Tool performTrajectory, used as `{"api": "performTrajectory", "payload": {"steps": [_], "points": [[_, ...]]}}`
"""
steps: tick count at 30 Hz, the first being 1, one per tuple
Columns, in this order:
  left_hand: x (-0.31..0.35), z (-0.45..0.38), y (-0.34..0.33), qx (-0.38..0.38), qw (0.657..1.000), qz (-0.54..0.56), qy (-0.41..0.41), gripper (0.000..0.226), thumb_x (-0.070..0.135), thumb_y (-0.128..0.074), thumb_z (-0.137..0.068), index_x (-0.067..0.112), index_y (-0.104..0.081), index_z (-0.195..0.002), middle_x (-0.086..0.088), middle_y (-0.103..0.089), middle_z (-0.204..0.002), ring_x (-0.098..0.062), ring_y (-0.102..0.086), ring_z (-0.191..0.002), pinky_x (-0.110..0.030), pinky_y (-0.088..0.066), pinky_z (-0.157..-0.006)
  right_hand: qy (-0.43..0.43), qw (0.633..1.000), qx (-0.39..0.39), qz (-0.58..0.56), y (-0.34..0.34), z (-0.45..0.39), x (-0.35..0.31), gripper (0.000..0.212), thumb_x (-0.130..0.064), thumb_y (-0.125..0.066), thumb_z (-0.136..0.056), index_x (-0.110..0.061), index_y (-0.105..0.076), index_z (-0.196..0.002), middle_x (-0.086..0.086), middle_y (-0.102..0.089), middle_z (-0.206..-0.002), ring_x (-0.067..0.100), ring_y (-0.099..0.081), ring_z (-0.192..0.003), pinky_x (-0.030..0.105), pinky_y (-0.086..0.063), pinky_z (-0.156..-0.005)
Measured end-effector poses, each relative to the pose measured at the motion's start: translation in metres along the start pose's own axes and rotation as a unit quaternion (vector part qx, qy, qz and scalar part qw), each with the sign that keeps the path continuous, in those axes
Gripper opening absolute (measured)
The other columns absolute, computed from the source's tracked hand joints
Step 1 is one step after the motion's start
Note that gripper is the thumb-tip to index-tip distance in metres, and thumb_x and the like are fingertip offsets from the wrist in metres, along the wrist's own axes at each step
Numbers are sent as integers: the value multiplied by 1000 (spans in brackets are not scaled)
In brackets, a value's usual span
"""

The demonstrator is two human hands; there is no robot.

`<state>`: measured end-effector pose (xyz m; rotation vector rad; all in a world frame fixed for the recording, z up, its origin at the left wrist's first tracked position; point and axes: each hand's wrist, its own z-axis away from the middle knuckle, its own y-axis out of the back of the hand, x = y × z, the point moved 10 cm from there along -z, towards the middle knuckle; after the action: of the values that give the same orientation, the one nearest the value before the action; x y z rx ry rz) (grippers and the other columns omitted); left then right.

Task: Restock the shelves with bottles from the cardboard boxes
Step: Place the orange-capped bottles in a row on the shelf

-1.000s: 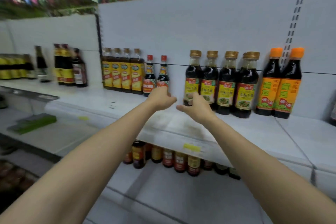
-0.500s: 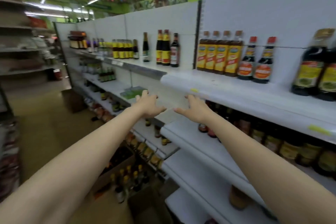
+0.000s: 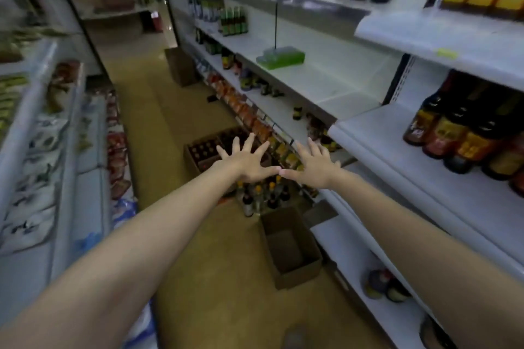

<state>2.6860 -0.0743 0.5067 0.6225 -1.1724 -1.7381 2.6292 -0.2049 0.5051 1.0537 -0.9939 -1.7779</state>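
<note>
A: What do the hands show in the head view?

B: Both arms are stretched out over the aisle floor. The left hand and the right hand are spread flat, fingers splayed, holding nothing; their thumb tips meet or nearly meet.

A: And the bottles?

B: A cardboard box full of dark bottles sits on the floor beyond the hands. A cluster of loose bottles stands just below them, beside an empty box. On the right, the shelf carries dark bottles with yellow labels, with bare space in front.
</note>
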Motion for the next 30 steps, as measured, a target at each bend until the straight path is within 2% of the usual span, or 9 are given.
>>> {"api": "performTrajectory", "payload": {"steps": [6,14,23,30], "points": [[-41,-67,-56,-82,995,1,51,83,77,-28,-84,41,9,-149,3,25,-156,-32,20,-144,-64,8,-109,13,997,-74,0,-59,-85,5,93,-71,-42,-86,-29,5,-154,3,14,-160,32,11,-146,58,-8,-115],[-90,-134,-66,-136,987,16,90,81,77,-27,-85,43,10,-149,4,28,-155,-34,21,-143,-65,9,-109,17,990,-140,0,-89,-180,-9,85,-69,-42,-88,-33,-1,-153,3,12,-161,32,10,-146,58,-9,-113],[-194,-214,-30,-87,988,53,118,78,70,-33,-89,35,-3,-152,-3,15,-159,-32,9,-145,-63,3,-112,83,986,-143,-29,-88,-301,-122,77,-60,-48,-91,-29,-13,-153,4,9,-159,38,1,-144,51,-20,-113],[-317,-306,-20,-91,985,90,120,83,66,-41,-89,31,-1,-153,-5,13,-159,-34,4,-145,-63,-5,-112,88,985,-147,-15,-114,-430,-219,74,-61,-48,-90,-32,-16,-151,4,8,-159,34,2,-145,54,-19,-115]]}}
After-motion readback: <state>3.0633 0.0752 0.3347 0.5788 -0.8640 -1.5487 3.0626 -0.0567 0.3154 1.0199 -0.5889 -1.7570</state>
